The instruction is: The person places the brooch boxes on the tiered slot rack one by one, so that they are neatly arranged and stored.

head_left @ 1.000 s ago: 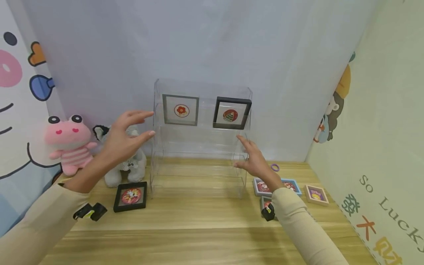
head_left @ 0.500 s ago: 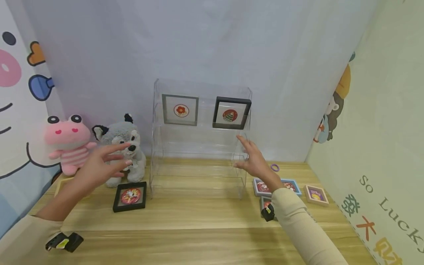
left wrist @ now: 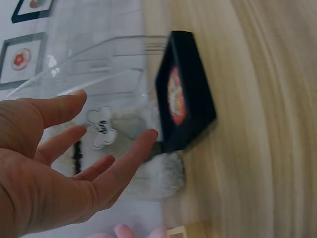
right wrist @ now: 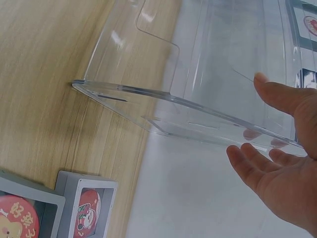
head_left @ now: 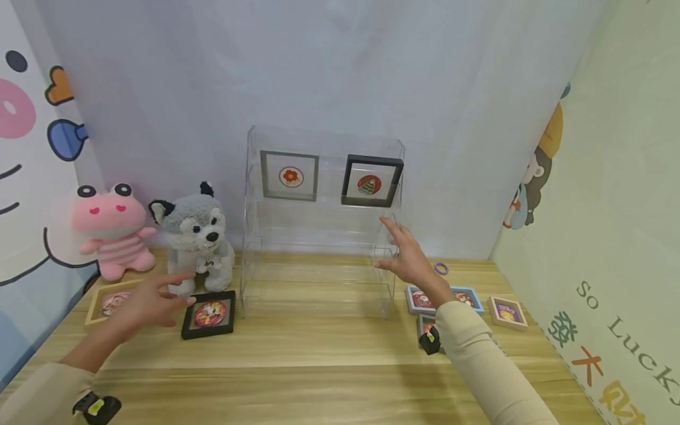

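My left hand (head_left: 146, 307), fingers spread and holding nothing, hovers just left of a black frame (head_left: 234, 316) with a red round picture. In the left wrist view the hand (left wrist: 74, 163) is apart from the black frame (left wrist: 200, 94). At the right side of a clear tiered rack (head_left: 319, 289), my right hand (head_left: 409, 260) has its fingers and thumb apart. The right wrist view has the rack's side edge (right wrist: 198, 106) between the thumb and fingers of that hand (right wrist: 287, 173); contact is unclear. Upper on the rack stand a grey frame (head_left: 317, 180) and another black frame (head_left: 372, 158).
A yellow frame (head_left: 92, 307) lies partly behind the left hand. Behind it sit a pink plush (head_left: 111, 218) and a grey plush dog (head_left: 193, 212). Several small frames, one beige (head_left: 508, 323), and a purple ring (head_left: 441, 268) lie right of the rack.
My left hand has left the rack's left side and come down and leftward to beside the black frame, uncovering the plush dog. The right hand has stayed in place.
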`<state>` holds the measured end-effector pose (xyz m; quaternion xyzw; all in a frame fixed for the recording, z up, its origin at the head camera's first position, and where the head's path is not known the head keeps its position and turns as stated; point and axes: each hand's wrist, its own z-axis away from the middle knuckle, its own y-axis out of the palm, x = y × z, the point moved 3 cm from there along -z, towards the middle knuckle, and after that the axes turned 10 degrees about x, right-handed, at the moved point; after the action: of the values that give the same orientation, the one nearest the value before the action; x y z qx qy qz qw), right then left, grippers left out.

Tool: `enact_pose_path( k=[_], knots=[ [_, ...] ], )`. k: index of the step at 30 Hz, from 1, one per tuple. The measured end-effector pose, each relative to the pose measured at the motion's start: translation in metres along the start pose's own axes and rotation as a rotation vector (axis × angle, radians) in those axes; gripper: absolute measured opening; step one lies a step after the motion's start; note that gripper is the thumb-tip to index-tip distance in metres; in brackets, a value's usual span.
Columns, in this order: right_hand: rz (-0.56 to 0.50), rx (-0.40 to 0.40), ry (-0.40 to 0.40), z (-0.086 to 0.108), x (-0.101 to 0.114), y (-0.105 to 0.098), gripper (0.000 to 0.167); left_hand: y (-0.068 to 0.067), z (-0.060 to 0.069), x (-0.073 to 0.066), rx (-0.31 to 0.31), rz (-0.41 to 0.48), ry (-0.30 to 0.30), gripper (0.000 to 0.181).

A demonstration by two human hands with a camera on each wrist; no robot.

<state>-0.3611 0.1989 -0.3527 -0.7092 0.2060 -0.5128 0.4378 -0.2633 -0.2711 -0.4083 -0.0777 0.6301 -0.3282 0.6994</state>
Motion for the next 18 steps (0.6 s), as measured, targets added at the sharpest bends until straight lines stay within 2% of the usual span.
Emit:
enact_pose_path(
  k=[4,13,18],
  knots=[
    [-0.006,-0.001,-0.001,0.000,0.000,0.000,0.099,0.004,-0.007,0.012,0.029,0.008,-0.050,0.067],
    [-0.012,-0.005,-0.002,0.000,-0.001,0.000,0.099,0.013,-0.021,0.026,-0.003,-0.061,-0.083,0.068],
    [-0.017,0.001,0.005,0.000,-0.002,0.001,0.099,0.017,-0.025,0.030,0.018,-0.047,-0.093,0.067]
  ],
)
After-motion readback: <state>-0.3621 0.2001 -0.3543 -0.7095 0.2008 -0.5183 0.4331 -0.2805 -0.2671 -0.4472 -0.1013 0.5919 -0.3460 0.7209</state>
